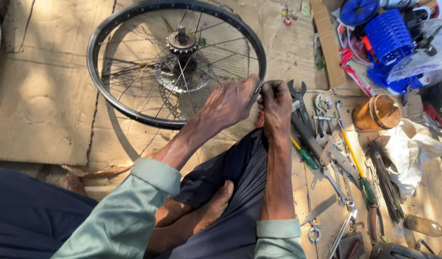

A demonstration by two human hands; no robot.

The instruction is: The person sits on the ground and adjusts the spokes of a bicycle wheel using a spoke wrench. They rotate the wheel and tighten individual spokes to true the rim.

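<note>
Head view: we see both hands at the rim
Left hand [230, 101]: grip pinched on bicycle wheel [116, 101] rim
Right hand [274, 103]: grip fisted, contents unclear
Wrenches [326, 139]: just right of right grip, on cardboard [43, 96]

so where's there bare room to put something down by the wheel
Bare cardboard lies left of the wheel, up to the frame's left edge, and a smaller strip runs above the rim toward the box. Right of the right hand it is crowded: wrenches, screwdrivers, a spoke bundle and a rag. The left hand sits on the rim.
</note>
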